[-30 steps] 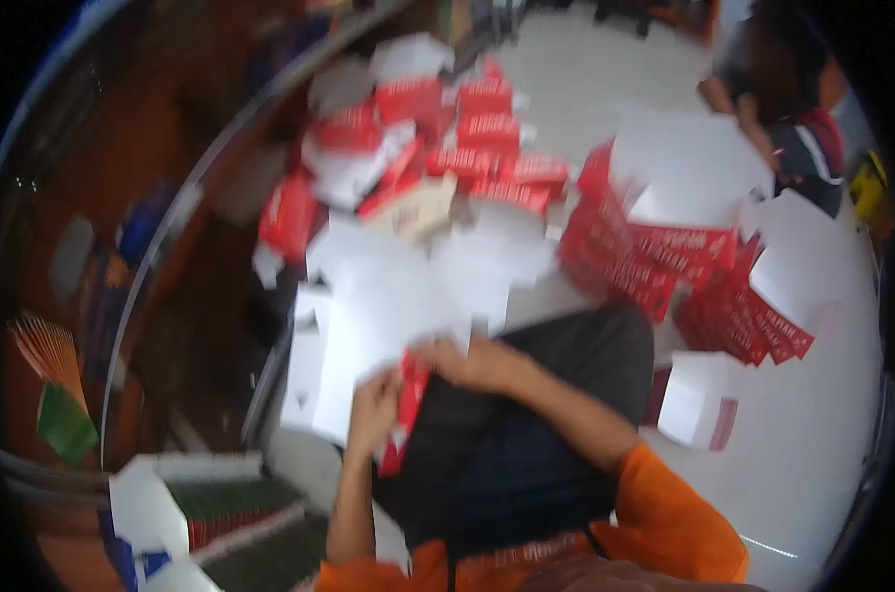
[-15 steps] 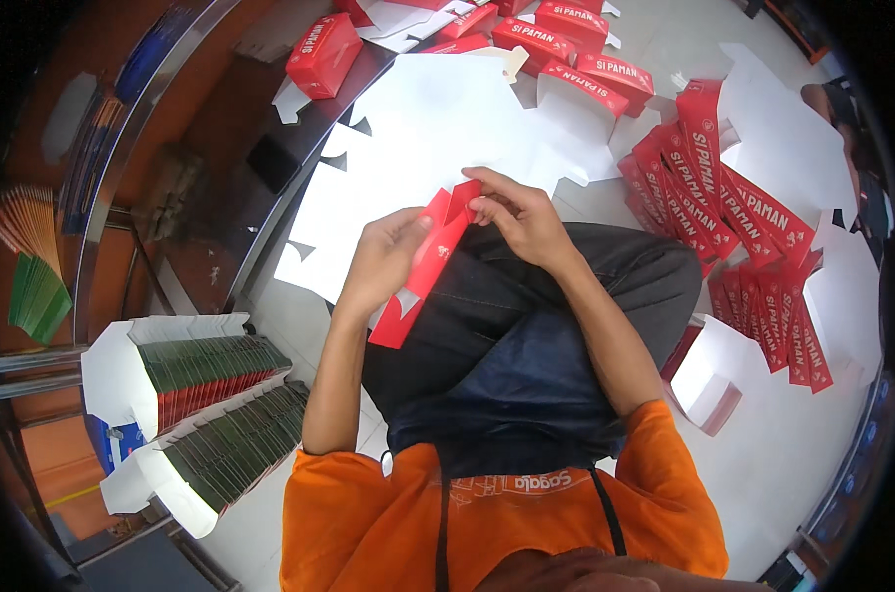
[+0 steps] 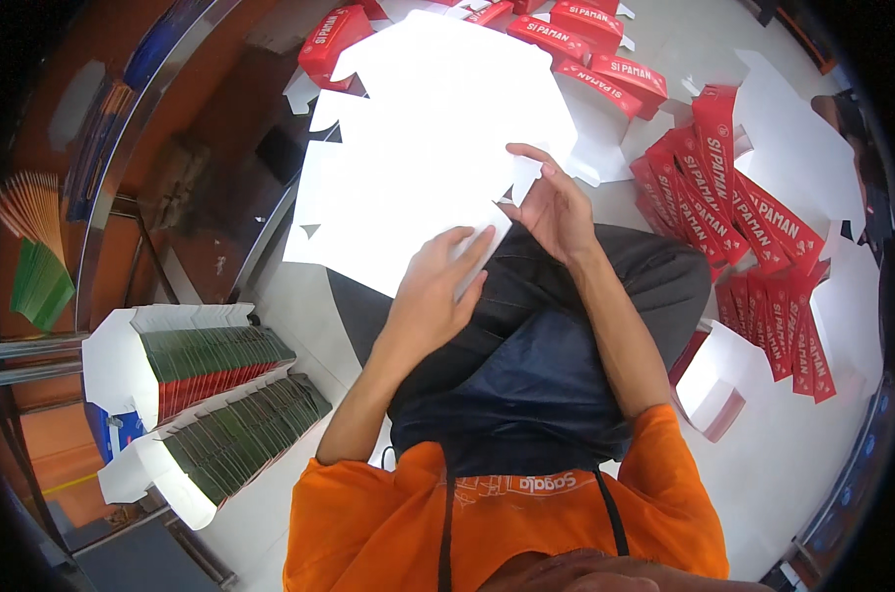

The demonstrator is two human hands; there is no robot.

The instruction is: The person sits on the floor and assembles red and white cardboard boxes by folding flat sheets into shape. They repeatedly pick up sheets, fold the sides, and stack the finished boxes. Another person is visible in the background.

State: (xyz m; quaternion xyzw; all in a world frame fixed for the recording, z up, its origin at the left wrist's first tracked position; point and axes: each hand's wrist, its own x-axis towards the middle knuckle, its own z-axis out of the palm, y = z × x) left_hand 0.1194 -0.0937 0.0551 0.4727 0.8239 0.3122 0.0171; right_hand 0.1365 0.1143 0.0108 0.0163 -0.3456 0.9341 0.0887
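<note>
A large white cardboard box blank [image 3: 423, 128], notched along its left side, lies tilted over my lap and stretches away from me. My left hand [image 3: 437, 286] grips its near edge, where a narrow white panel is folded up; its fingers lie along that panel and the thumb is on the near side. My right hand [image 3: 561, 212] is at the right corner beside a small white flap, fingers spread and curved, with the thumb near the panel's end. Whether the right fingertips touch the flap I cannot tell. The underside of the blank is hidden.
Folded red boxes [image 3: 546, 39] lie beyond the blank. Stacks of red-and-white blanks [image 3: 709, 187] fan out at right, above an open white box [image 3: 709, 380]. Two white boxes of green packets [image 3: 215, 360] stand at left, near a dark glossy table [image 3: 235, 128].
The red outer side of the near panel faced up before; now its white inside shows. My left hand has moved right and over the panel, and my right hand has shifted right and opened.
</note>
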